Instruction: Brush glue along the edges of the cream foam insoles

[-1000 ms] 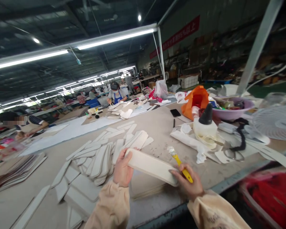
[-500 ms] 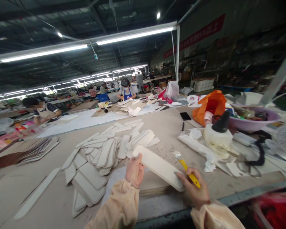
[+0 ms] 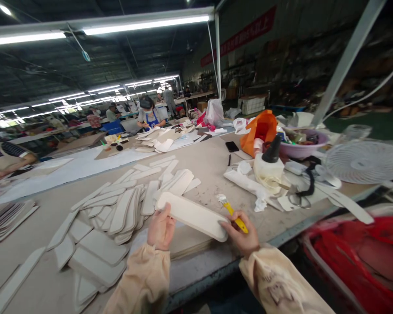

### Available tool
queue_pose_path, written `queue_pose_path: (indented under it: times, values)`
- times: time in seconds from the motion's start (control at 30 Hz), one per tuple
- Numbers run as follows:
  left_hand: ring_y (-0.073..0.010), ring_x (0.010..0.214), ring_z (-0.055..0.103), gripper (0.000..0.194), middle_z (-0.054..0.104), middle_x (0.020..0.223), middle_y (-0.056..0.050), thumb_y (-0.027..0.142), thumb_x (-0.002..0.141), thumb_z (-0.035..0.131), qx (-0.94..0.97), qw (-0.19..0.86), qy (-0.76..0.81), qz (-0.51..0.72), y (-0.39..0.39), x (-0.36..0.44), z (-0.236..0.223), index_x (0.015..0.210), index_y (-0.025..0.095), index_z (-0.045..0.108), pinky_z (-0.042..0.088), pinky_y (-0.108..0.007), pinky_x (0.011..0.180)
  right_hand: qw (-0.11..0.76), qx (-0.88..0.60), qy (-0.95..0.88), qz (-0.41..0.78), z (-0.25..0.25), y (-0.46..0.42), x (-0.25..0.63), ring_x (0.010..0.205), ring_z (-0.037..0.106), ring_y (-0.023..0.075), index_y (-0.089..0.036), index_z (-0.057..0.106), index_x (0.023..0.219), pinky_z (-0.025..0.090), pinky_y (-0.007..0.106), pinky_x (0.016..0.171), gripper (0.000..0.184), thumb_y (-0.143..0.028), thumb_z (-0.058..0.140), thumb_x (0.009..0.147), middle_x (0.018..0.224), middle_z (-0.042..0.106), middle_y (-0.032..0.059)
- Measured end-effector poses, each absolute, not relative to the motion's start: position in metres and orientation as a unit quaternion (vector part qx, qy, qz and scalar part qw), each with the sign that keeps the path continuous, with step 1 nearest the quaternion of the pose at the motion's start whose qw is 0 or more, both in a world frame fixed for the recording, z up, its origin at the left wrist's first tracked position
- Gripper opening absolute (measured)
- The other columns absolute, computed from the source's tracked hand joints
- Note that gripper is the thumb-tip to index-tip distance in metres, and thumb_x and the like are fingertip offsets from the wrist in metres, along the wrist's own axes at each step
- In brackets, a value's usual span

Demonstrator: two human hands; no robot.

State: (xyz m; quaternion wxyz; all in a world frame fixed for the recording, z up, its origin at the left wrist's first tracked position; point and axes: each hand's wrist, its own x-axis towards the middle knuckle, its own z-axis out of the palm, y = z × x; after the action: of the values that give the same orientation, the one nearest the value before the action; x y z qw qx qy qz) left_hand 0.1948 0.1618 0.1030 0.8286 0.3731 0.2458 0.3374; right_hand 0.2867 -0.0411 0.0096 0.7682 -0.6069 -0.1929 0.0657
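Note:
Both hands hold a long cream-white padded piece (image 3: 190, 214) above the table's near edge. My left hand (image 3: 160, 229) grips its left end with thumb on top. My right hand (image 3: 243, 235) pinches the right end and also holds a yellow-handled brush (image 3: 231, 210), bristles pointing up and away. Under the piece lies a flat tan board (image 3: 190, 244). To the left spreads a fan of several similar white pieces (image 3: 131, 205) on the beige worktable (image 3: 212, 165).
A glue bottle with a black cap (image 3: 267, 168), white rags, scissors (image 3: 296, 198), an orange bag (image 3: 260, 131), a purple basin (image 3: 303, 146), a phone (image 3: 232, 146) and a white fan (image 3: 367, 161) crowd the right. A red bin (image 3: 356, 257) sits below. Other people work at far tables.
The view swung left and slightly down. My hands keep the same hold on the white piece and brush; the piece stays level between them.

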Motion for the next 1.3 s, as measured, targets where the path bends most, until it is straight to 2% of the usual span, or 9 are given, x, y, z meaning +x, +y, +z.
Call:
queue_pose_path:
  times: [0.27,0.53,0.73,0.87,1.0,1.1,1.3]
  values:
    - [-0.0155,0.096,0.067,0.023,0.073,0.093,-0.004,0.004,0.08,0.06,0.338,0.841,0.238,0.348,0.167,0.195,0.098,0.098,0.018,0.064,0.057,-0.024,0.079,0.771,-0.607,-0.18,0.074,0.004,-0.039,0.288,0.059,0.054,0.0123,-0.024,0.043,0.082,0.045,0.023,0.055,0.037,-0.037,0.076,0.07,0.072,0.058,-0.0038]
    - [-0.015,0.09,0.069,0.026,0.073,0.09,-0.004,0.002,0.08,0.058,0.313,0.843,0.244,0.364,0.162,0.197,0.101,0.099,0.019,0.064,0.057,-0.025,0.08,0.777,-0.604,-0.164,0.068,0.003,-0.041,0.289,0.059,0.056,0.0125,-0.023,0.045,0.08,0.047,0.022,0.055,0.041,-0.038,0.08,0.064,0.07,0.059,-0.0038]
    - [-0.0174,0.095,0.068,0.029,0.073,0.093,-0.005,0.007,0.075,0.067,0.303,0.853,0.209,0.371,0.153,0.196,0.106,0.102,0.018,0.063,0.054,-0.028,0.086,0.801,-0.577,-0.142,0.074,0.0,-0.042,0.29,0.062,0.058,0.0099,-0.024,0.047,0.081,0.049,0.017,0.058,0.046,-0.031,0.085,0.058,0.073,0.062,-0.0043]
    - [-0.022,0.104,0.064,0.039,0.072,0.101,-0.006,0.014,0.069,0.076,0.329,0.869,0.184,0.32,0.135,0.192,0.101,0.105,0.018,0.063,0.051,-0.032,0.091,0.812,-0.562,-0.138,0.077,-0.001,-0.042,0.289,0.063,0.059,0.0093,-0.024,0.048,0.083,0.05,0.016,0.058,0.046,-0.029,0.086,0.057,0.077,0.065,-0.0034]
    - [-0.0248,0.106,0.063,0.042,0.073,0.098,-0.008,0.021,0.067,0.079,0.336,0.874,0.195,0.293,0.124,0.19,0.094,0.105,0.017,0.063,0.05,-0.036,0.092,0.813,-0.563,-0.126,0.078,0.002,-0.041,0.288,0.062,0.06,0.0101,-0.023,0.049,0.082,0.051,0.017,0.057,0.046,-0.03,0.086,0.056,0.075,0.065,-0.0026]
    - [-0.0235,0.105,0.064,0.04,0.073,0.098,-0.008,0.016,0.068,0.077,0.325,0.875,0.205,0.295,0.125,0.19,0.093,0.105,0.017,0.063,0.05,-0.035,0.093,0.81,-0.569,-0.126,0.065,0.007,-0.04,0.286,0.064,0.06,0.0108,-0.023,0.049,0.08,0.051,0.018,0.059,0.046,-0.031,0.087,0.055,0.073,0.064,-0.0029]
    - [-0.0207,0.104,0.064,0.032,0.073,0.098,-0.007,0.006,0.074,0.067,0.317,0.875,0.22,0.294,0.134,0.186,0.097,0.105,0.016,0.063,0.051,-0.032,0.092,0.81,-0.567,-0.134,0.067,0.016,-0.038,0.28,0.062,0.06,0.0108,-0.023,0.047,0.082,0.05,0.02,0.059,0.042,-0.035,0.082,0.062,0.073,0.064,-0.0032]
